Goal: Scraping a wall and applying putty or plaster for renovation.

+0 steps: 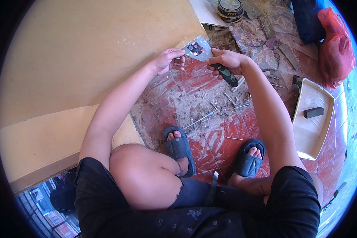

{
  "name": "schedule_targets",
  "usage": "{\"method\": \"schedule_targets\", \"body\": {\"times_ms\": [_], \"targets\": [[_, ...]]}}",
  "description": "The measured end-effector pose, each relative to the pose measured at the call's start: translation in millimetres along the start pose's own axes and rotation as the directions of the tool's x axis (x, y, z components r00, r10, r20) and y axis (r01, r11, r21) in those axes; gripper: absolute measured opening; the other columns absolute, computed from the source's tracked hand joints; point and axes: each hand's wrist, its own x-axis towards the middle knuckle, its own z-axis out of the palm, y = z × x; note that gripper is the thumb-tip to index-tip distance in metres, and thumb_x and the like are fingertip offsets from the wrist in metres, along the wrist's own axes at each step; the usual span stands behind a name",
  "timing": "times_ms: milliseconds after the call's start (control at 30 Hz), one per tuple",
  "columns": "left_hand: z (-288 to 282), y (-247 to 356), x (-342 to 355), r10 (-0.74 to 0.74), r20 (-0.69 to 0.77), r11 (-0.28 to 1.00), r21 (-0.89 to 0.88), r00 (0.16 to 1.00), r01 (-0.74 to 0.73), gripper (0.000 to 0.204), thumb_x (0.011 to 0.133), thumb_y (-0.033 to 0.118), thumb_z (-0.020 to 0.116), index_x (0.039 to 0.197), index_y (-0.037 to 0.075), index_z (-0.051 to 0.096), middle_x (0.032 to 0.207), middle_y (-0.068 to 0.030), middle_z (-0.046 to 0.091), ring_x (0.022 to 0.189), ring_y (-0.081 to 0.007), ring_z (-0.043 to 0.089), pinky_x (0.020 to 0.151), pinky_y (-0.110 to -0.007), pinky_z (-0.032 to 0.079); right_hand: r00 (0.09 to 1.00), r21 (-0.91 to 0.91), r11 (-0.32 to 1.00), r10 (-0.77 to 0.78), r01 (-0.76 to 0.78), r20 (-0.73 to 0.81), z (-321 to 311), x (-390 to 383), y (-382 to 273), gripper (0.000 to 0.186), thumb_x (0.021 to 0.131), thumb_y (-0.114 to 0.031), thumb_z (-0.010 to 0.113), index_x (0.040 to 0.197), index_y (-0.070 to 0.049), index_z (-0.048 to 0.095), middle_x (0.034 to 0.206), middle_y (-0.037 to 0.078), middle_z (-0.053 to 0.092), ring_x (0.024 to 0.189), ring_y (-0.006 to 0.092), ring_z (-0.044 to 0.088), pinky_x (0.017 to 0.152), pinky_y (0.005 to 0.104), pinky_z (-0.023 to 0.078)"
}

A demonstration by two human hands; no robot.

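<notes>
Two hands meet over a dusty red tile floor (210,139): the right hand (226,60) is clamped on a putty knife (204,53) by its dark handle, while the left hand (167,60) pinches the blade's edge with fingertips together. Just left runs a large tan board (79,55), its edge beside the knife; open floor lies between the sandalled feet, a round tin (230,9) sits beyond, a red bag (336,51) and white tray (311,131) lie right.

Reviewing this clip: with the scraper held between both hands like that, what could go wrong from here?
1. The left hand has its fingers at the bare metal edge of the scraper; a slip could cut them.
2. The right hand grips the dark handle only; a jerk might drive the blade toward the left hand.
3. Loose nails lie on the dusty floor close to open sandals, so a shifted foot could land on one.
</notes>
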Motion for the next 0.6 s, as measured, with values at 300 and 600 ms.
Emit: {"method": "schedule_targets", "body": {"times_ms": [300, 600], "targets": [[40, 1, 5, -0.214, -0.149, 0.963, 0.131, 0.965, 0.234, 0.042, 0.094, 0.041, 0.04, 0.106, 0.004, 0.057, 0.089, -0.0057, 0.059, 0.077, -0.015, 0.059, 0.07, -0.033, 0.053, 0.983, -0.283, 0.946, 0.177, -0.159, 0.041, -12, -40, 8, 0.023, 0.084, -0.012, 0.055, 0.104, -0.007, 0.044, 0.069, 0.002, 0.049, 0.053, 0.0102, 0.05, 0.044, 0.0255, 0.045], [37, -17, 5, -0.089, -0.16, 0.994, 0.05, 0.983, 0.098, 0.019, 0.086, 0.024, 0.06, 0.096, 0.007, 0.061, 0.081, -0.0023, 0.063, 0.073, -0.0125, 0.061, 0.068, -0.028, 0.051, 0.956, -0.355, 0.91, 0.27, -0.216, 0.111, 8, -40, 8, 0.032, 0.084, -0.014, 0.058, 0.111, -0.007, 0.042, 0.069, 0.001, 0.049, 0.053, 0.0096, 0.05, 0.043, 0.0241, 0.044]]}}
